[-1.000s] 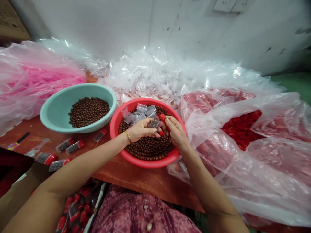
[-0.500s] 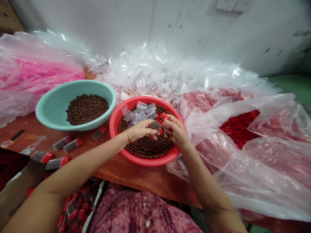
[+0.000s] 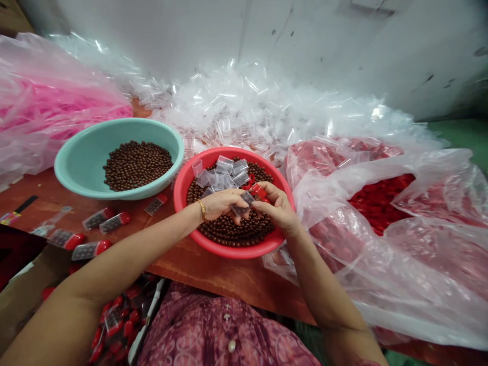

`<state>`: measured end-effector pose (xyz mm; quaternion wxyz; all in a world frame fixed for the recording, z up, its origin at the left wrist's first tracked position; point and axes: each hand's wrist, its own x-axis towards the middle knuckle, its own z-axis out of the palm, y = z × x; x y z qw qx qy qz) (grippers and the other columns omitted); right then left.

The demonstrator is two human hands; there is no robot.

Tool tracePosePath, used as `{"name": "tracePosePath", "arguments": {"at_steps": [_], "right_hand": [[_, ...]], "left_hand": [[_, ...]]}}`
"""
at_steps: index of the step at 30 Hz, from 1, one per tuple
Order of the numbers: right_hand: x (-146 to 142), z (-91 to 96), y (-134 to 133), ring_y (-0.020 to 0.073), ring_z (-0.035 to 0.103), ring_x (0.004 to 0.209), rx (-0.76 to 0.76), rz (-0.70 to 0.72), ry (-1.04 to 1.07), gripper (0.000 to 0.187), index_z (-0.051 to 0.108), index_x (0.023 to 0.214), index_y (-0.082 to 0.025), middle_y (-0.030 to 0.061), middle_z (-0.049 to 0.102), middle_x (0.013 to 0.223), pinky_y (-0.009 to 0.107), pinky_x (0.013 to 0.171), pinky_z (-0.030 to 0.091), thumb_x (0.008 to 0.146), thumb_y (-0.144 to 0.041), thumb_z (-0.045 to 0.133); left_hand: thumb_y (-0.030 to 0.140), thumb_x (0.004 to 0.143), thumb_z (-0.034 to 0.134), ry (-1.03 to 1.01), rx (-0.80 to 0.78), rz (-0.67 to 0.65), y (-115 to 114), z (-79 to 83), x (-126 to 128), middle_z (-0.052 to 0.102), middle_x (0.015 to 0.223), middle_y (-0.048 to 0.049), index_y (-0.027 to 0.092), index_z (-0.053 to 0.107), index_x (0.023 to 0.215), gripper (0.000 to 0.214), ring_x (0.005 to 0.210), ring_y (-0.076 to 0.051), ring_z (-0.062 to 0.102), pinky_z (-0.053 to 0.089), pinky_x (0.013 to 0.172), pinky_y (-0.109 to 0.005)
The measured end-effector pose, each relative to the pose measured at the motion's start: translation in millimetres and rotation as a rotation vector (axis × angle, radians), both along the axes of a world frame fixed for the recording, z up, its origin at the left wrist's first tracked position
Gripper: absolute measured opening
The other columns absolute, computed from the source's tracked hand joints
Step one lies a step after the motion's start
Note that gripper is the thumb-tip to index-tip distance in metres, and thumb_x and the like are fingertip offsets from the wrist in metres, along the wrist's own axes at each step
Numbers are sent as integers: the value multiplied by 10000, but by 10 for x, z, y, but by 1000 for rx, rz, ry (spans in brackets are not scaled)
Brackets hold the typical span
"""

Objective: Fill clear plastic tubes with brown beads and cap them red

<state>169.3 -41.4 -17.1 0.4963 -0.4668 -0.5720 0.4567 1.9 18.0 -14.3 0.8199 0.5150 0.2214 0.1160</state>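
Note:
Over a red basin point(image 3: 234, 252) of brown beads point(image 3: 229, 233), my left hand point(image 3: 222, 204) is closed around a clear plastic container point(image 3: 244, 202) that looks filled with dark beads. My right hand point(image 3: 277, 207) meets it from the right, its fingers closed on a red cap point(image 3: 258, 191) close to the container. Whether the cap touches the container's mouth I cannot tell. Several clear containers point(image 3: 224, 165) lie on the beads just behind my hands, with more red caps point(image 3: 249, 179) beside them.
Left stands a teal basin point(image 3: 80, 152) with brown beads. Capped containers point(image 3: 114, 222) lie before it; more fill a box point(image 3: 114, 320) below the table edge. Clear containers point(image 3: 244, 107) are heaped along the wall. A plastic bag point(image 3: 366, 254) with red caps stands right, a bag of pink pieces point(image 3: 61, 104) left.
My hands have come closer together over the red basin. The right thumb now reaches the container in my left hand. The view has shifted slightly.

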Motion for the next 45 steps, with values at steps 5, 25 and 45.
{"name": "tracePosePath", "arguments": {"at_steps": [5, 25, 45], "right_hand": [[-32, 35, -9, 89, 491, 585, 2, -5, -19, 217, 587, 793, -202, -32, 566, 692, 213, 517, 384, 668, -325, 715], [-26, 18, -14, 63, 365, 392, -171, -199, 0, 358, 598, 1006, -196, -70, 458, 534, 206, 367, 340, 756, -452, 584], [-24, -16, -27, 210, 595, 1018, 415, -166, -768, 379, 532, 1216, -190, 114, 637, 1070, 394, 927, 462, 857, -167, 414]], "left_hand": [[231, 628, 559, 40, 32, -11, -24, 21, 18, 593, 578, -9, 126, 527, 769, 179, 442, -87, 523, 422, 420, -189], [116, 669, 643, -8, 256, 243, -28, -42, 101, 543, 650, 67, 133, 486, 872, 257, 501, -39, 518, 439, 515, -179], [82, 630, 582, 73, 206, 250, -65, 41, 74, 518, 571, 77, 151, 452, 793, 219, 436, -51, 509, 438, 468, -185]]}}
